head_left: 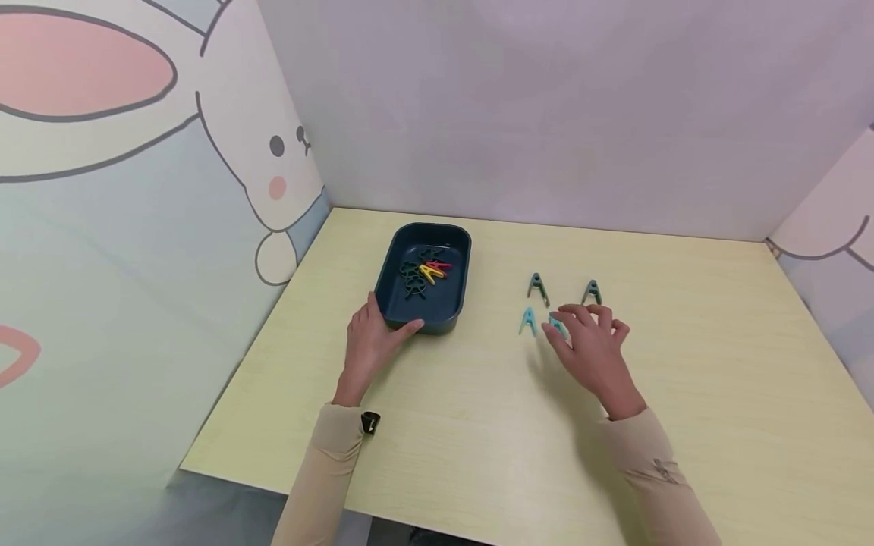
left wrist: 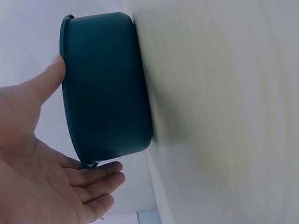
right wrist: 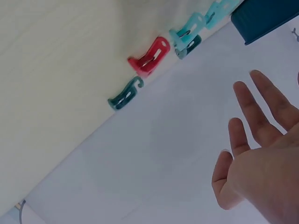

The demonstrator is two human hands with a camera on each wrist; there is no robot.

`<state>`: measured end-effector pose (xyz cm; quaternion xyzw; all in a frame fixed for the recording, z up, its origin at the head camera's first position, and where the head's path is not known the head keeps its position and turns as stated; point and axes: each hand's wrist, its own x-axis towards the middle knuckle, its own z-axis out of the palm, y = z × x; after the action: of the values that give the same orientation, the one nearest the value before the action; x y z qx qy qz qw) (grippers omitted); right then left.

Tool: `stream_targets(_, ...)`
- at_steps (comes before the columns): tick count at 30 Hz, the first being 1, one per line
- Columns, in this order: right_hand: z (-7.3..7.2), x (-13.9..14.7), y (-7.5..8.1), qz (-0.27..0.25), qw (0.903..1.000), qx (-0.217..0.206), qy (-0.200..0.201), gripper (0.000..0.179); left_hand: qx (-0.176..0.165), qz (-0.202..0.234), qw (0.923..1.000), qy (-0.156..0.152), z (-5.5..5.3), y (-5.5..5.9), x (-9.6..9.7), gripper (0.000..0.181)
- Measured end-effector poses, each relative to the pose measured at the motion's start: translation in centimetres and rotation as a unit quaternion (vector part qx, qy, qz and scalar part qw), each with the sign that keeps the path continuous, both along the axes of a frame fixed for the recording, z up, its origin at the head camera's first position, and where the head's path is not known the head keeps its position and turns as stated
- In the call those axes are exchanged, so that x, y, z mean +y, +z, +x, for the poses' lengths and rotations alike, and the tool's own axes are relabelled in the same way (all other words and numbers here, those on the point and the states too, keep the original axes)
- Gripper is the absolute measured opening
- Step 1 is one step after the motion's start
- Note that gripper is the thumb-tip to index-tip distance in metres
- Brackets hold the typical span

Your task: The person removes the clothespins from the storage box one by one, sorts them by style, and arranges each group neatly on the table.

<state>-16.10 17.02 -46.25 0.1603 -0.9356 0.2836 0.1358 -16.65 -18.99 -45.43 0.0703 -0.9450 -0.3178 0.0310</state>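
Two green clips; red clip likely behind right fingers, head view.

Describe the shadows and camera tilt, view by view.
Head: roughly level, a soft shadow on the table beside the right hand; left wrist: scene turned sideways, a soft-edged shadow beside the dark blue tray; right wrist: the table slants diagonally.

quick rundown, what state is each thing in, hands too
dark blue tub, upright and open-topped on the table
left hand, touching the tub, thumb and fingers spread
right hand, raised, holding nothing
yellow and red clips, lying inside the tub
dark green pieces, inside the tub
light blue clips, on the table, unheld
dark green clips, on the table, unheld
red table clip, unheld
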Motion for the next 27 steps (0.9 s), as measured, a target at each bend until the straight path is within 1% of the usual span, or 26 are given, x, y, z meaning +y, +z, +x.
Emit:
stream_targets(4,-1.3,-1.7,-0.1,-0.02,0.9989,0.032,0.027,0.03,-0.001,0.0,1.0,0.001,0.0,0.0,0.0,0.115)
stream_targets(7,-2.2,-3.2,-0.2,-0.028,0.9978,0.042,0.044,0.029,0.0,-0.001,1.0,0.002,0.1,0.0,0.1,0.116)
stream_targets(13,-4.2,-6.3,0.0,-0.036,0.9953,0.035,0.083,0.03,0.006,0.001,1.0,0.002,0.0,0.0,0.1,0.115)
stream_targets(20,-6.7,-10.1,-0.4,-0.044,0.9916,0.026,0.119,0.028,-0.002,-0.006,1.0,0.004,-0.1,-0.2,0.1,0.115)
stream_targets(23,-7.5,-11.3,-0.6,-0.035,0.9911,0.027,0.126,0.028,-0.004,-0.004,1.0,0.004,-0.1,-0.1,0.1,0.116)
stream_targets(27,-8.2,-12.6,-0.5,-0.024,0.9899,0.031,0.136,0.029,-0.004,-0.003,1.0,0.005,0.0,-0.1,0.1,0.116)
